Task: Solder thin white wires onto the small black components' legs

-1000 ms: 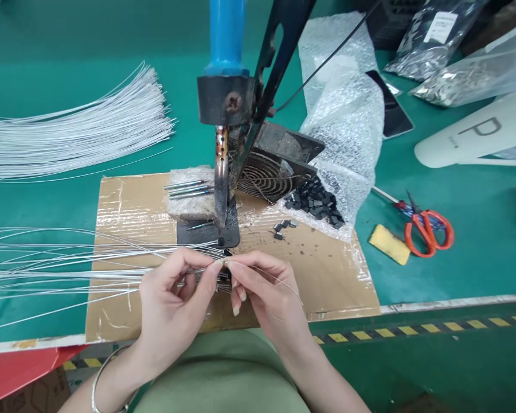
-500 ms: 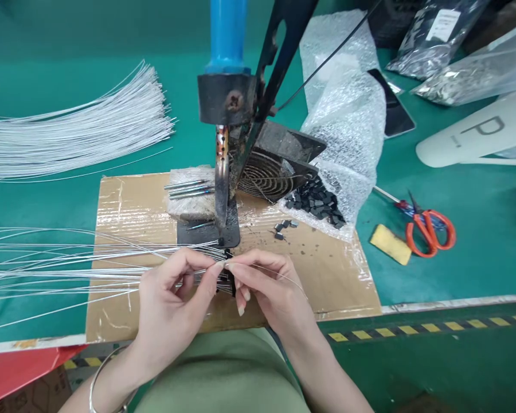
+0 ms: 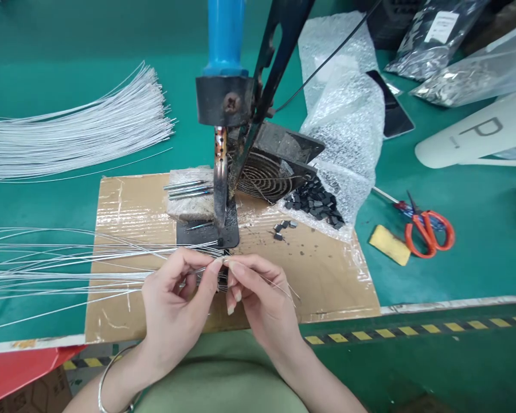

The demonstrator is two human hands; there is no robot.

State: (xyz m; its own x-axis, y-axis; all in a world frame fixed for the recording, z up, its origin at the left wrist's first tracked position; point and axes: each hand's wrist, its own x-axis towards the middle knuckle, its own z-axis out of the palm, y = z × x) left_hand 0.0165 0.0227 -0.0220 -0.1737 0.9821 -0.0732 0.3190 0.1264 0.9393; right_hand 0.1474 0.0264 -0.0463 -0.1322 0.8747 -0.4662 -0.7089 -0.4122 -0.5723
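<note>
Head: bubble bag (image 3: 348, 132) holds black pieces (image 3: 315, 202).

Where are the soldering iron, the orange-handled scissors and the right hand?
Soldering iron (image 3: 221, 144): head view, on the perforated metal barrel below the black clamp.
Orange-handled scissors (image 3: 430, 233): head view, on the handles, where the loops meet.
Right hand (image 3: 266, 293): head view, on the back of the hand.

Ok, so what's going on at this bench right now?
A person's left hand and right hand meet over a cardboard sheet, fingers pinched. A thin wire runs from the pinch across the right hand; what the left holds is too small to tell. Just beyond, a soldering iron is mounted tip down. More wires lie to the left, and a few loose black pieces beyond the right hand.
</note>
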